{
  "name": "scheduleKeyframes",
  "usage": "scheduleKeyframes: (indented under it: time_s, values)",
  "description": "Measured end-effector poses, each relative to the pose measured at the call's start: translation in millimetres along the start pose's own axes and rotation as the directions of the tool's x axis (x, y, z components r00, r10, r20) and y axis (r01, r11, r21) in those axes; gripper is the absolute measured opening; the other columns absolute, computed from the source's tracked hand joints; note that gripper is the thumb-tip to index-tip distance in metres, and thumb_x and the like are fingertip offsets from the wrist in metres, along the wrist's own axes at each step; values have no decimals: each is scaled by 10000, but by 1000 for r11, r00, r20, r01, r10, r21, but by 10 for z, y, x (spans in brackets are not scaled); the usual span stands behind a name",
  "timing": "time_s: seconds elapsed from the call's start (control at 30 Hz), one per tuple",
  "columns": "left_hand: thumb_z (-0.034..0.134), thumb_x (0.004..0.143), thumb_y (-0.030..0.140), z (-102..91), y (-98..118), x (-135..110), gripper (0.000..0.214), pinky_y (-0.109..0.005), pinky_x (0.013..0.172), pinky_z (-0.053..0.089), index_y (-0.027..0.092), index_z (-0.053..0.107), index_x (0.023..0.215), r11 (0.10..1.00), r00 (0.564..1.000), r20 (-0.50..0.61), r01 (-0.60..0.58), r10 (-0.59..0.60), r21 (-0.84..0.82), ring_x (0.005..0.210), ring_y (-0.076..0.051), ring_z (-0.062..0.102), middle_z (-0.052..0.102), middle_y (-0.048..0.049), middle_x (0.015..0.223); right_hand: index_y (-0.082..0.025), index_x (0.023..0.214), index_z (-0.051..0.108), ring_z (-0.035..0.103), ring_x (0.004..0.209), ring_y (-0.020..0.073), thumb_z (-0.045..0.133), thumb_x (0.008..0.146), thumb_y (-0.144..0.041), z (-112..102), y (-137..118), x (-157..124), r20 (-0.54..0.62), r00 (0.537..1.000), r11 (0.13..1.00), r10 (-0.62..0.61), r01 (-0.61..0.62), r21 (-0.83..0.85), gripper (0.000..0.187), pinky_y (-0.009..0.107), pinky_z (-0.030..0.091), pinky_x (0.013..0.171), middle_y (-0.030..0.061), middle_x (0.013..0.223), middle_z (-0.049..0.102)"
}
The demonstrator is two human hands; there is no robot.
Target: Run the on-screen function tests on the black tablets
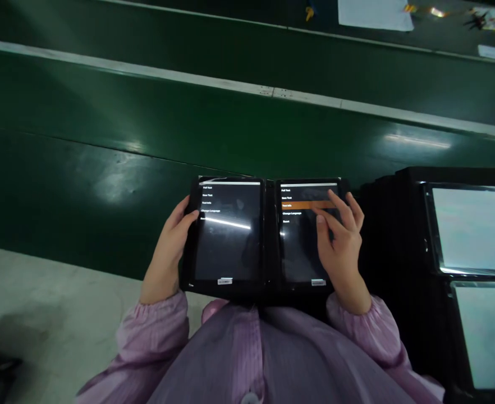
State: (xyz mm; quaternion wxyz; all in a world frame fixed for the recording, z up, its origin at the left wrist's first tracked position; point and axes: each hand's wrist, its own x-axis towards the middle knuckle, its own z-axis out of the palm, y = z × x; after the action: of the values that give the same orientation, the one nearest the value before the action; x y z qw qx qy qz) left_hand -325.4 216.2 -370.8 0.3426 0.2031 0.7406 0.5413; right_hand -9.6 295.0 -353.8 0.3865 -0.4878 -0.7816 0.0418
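Two tablets lie side by side in a black tray (271,235) close to my body. The left tablet (226,247) shows a dark screen with a short text menu. On the right tablet (298,249) is the same menu, its "Test Info" line lit orange. My left hand (169,247) grips the left tablet's outer edge, thumb on the front; the fingers beneath are hidden, so whether they also hold the tray I cannot tell. Over the right tablet, my right hand (342,241) has its fingers apart, with the index fingertip at the orange line. It holds nothing.
At my right stand stacked black trays (411,235) holding more tablets with pale screens (479,230). A green workbench (188,123) with pale strips runs across in front. A white sheet (376,14) lies at the far side. Below left is light floor (41,286).
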Motion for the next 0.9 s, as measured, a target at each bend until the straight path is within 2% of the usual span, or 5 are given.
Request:
scheduleKeyframes:
  time_s: [0.13, 0.27, 0.43, 0.73, 0.9]
  values:
    - [746, 808, 281, 157, 125, 155, 474, -480, 1168, 549, 223, 755, 1278, 999, 1000, -13, 28, -28, 31, 1282, -329, 712, 792, -80, 1290, -272, 1166, 828, 552, 1467, 353, 536, 1085, -274, -126, 32, -4, -3, 1000, 1000, 4, -4, 12, 303, 647, 543, 1159, 72, 1435, 726]
    - [751, 819, 274, 207, 183, 157, 483, -505, 1157, 558, 213, 741, 1298, 997, 998, -13, 65, -65, 47, 1231, -336, 733, 811, -74, 1227, -286, 1170, 832, 573, 1454, 345, 550, 1072, -239, -244, 61, -36, 3, 1000, 1000, -2, 2, 27, 302, 646, 519, 1186, 56, 1409, 742]
    - [700, 870, 314, 148, 149, 81, 480, -491, 1186, 536, 222, 719, 1341, 995, 995, -53, 85, -83, 44, 1270, -320, 715, 807, -57, 1265, -295, 1019, 866, 612, 1409, 335, 584, 1055, -228, -297, 66, -111, 24, 998, 997, -65, 64, 49, 292, 610, 551, 1149, 40, 1335, 776]
    - [743, 802, 272, 8, 63, -91, 473, -509, 1248, 473, 232, 765, 1273, 992, 990, -66, 124, -123, 19, 1328, -340, 680, 807, -55, 1288, -249, 899, 847, 650, 1358, 315, 612, 1008, -154, -262, -25, -214, 99, 977, 975, -190, 176, 136, 276, 543, 635, 1034, 58, 1265, 796]
    - [759, 780, 288, -48, 23, -153, 501, -549, 1280, 424, 238, 769, 1279, 989, 988, -58, 145, -143, 18, 1327, -358, 680, 806, -60, 1292, -231, 1007, 848, 570, 1443, 337, 616, 1002, -167, -216, -134, -261, 209, 935, 954, -286, 255, 160, 241, 553, 601, 1088, 91, 1380, 745]
